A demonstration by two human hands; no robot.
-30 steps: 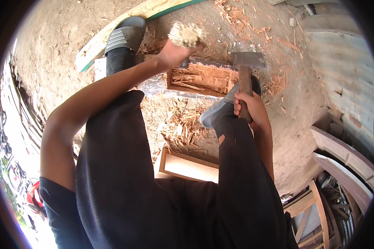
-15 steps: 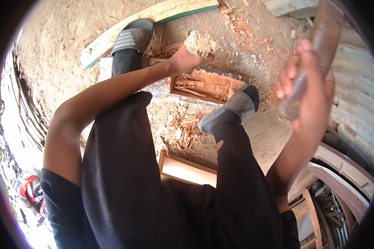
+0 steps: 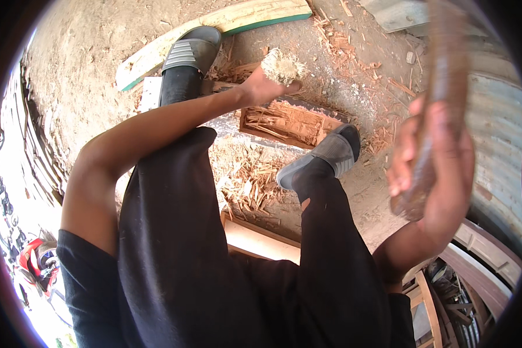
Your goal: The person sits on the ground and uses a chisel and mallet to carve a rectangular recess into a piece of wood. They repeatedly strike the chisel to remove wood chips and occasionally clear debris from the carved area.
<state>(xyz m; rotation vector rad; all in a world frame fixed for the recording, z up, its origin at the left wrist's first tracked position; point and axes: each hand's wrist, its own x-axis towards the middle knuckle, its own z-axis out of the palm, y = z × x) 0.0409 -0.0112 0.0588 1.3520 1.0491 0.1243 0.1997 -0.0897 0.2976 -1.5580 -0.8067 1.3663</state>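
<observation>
My left hand (image 3: pixel 261 87) is closed on a tool with a pale, frayed top (image 3: pixel 282 68), over the left end of a reddish-brown wooden block (image 3: pixel 290 120) with a splintered rectangular hollow. The tool's lower part is hidden behind the hand. My right hand (image 3: pixel 432 162) is raised at the right, wrapped around the blurred wooden handle (image 3: pixel 441 69) of a hammer, whose head I cannot make out. My left sandalled foot (image 3: pixel 188 58) rests by the block's left end; my right one (image 3: pixel 330 151) is at its right end.
A pale plank (image 3: pixel 243 18) with a green edge lies at the back. Wood shavings (image 3: pixel 252 174) cover the ground. An open wooden box (image 3: pixel 255 235) sits below my legs. Corrugated metal (image 3: pixel 499 145) stands at the right, above stacked wooden pieces (image 3: pixel 481 267). A red motorcycle (image 3: pixel 37 261) is at the lower left.
My right hand has lifted the hammer away from the block and out to the right. My left hand and the tool in it have shifted slightly down and rightward in view.
</observation>
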